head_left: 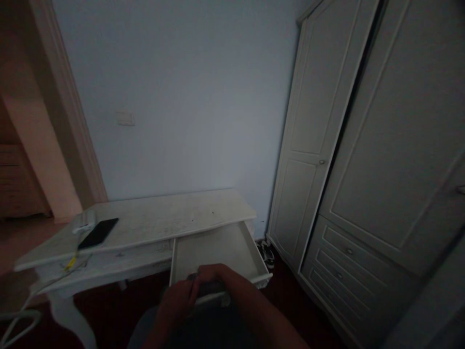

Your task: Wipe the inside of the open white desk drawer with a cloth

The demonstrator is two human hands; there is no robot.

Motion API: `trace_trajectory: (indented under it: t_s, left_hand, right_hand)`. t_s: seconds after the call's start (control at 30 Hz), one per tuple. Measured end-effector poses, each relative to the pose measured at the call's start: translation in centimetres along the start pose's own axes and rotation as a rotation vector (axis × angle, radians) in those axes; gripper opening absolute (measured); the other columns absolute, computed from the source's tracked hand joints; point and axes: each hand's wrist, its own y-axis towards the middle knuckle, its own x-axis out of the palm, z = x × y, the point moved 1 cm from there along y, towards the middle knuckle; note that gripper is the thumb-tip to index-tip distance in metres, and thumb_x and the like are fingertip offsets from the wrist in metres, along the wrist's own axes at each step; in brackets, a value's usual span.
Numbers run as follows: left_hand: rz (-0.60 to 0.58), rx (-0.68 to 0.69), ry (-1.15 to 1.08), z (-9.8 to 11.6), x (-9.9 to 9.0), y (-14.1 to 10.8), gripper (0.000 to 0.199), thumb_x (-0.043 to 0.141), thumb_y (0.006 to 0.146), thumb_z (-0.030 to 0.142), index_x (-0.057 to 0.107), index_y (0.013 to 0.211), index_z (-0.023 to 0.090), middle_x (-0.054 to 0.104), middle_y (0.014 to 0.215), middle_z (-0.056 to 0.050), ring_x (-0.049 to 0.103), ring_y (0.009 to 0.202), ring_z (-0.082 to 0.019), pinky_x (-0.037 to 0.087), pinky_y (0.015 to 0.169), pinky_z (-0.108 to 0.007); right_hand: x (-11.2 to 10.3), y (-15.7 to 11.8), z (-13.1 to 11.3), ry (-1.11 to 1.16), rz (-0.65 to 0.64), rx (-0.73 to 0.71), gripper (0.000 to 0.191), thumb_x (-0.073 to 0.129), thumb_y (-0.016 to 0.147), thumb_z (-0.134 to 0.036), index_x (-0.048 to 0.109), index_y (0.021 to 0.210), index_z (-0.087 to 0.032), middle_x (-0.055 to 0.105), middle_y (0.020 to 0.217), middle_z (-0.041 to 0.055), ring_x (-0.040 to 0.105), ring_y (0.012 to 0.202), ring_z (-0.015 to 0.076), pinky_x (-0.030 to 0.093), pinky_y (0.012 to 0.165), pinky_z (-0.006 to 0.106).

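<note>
My left hand (pixel 180 296) and my right hand (pixel 212 274) are close together over the front edge of a pulled-out white drawer (pixel 214 247). The fingers of both are curled. Between and under them shows a dark greyish thing (pixel 210 289), too dim and too covered to name. Inside the drawer, the part that shows is a bare pale bottom. The drawer belongs to a worn white desk (pixel 163 213) against the wall, and its front is partly hidden by my hands and forearms.
On the desk's left side lie a black phone-like slab (pixel 99 233) and a small white box (pixel 84 221) with a cable. A white wardrobe (pixel 301 194) stands at the right. Dark shoes (pixel 267 254) sit on the floor between desk and wardrobe. A doorway opens at the far left.
</note>
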Motion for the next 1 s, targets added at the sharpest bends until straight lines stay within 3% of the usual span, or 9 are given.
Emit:
trace_trajectory:
  t_s: [0.17,0.3,0.5,0.63,1.0]
  left_hand:
    - [0.016,0.014,0.045,0.3,-0.4,-0.2,0.062,0.018,0.11,0.04,0.077,0.108,0.021,0.082,0.105,-0.011,0.077,0.1,-0.026,0.052,0.084,-0.035]
    - [0.015,0.028,0.041,0.4,-0.3,-0.3,0.06,0.02,0.11,0.039,0.077,0.102,0.023,0.082,0.105,-0.009,0.077,0.101,-0.024,0.051,0.084,-0.032]
    - [0.045,0.025,0.061,0.6,-0.1,-0.3,0.063,0.019,0.11,0.042,0.077,0.097,0.02,0.082,0.1,-0.011,0.077,0.096,-0.026,0.051,0.08,-0.033]
    - [0.045,0.025,0.068,0.7,-0.2,-0.3,0.064,0.018,0.11,0.042,0.077,0.097,0.019,0.081,0.099,-0.012,0.077,0.096,-0.026,0.051,0.08,-0.034]
    - [0.024,0.022,0.048,0.3,0.1,-0.2,0.062,0.021,0.109,0.043,0.078,0.1,0.02,0.082,0.101,-0.014,0.078,0.096,-0.027,0.053,0.081,-0.035]
  right_hand:
    - [-0.5,-1.4,2.0,0.028,-0.064,0.075,0.037,0.07,0.087,-0.052,0.08,0.094,-0.016,0.078,0.089,0.0031,0.072,0.077,0.0216,0.055,0.065,0.028]
    - [-2.4,-4.6,5.1,0.052,-0.085,0.132,0.051,0.077,0.077,-0.063,0.081,0.105,-0.021,0.08,0.096,0.0024,0.074,0.077,0.0213,0.056,0.065,0.028]
    - [-4.6,-8.4,8.4,0.003,-0.034,0.222,0.067,0.083,0.067,-0.068,0.081,0.11,-0.017,0.08,0.103,0.0084,0.076,0.087,0.0282,0.056,0.07,0.032]
    - [-4.2,-8.2,7.9,0.017,-0.036,0.207,0.061,0.084,0.068,-0.063,0.081,0.109,-0.019,0.081,0.102,0.0061,0.076,0.086,0.026,0.055,0.069,0.029]
    - [-1.7,-4.7,3.6,0.074,-0.038,0.069,0.043,0.079,0.077,-0.052,0.081,0.104,-0.018,0.079,0.092,0.0021,0.073,0.078,0.0201,0.054,0.067,0.025]
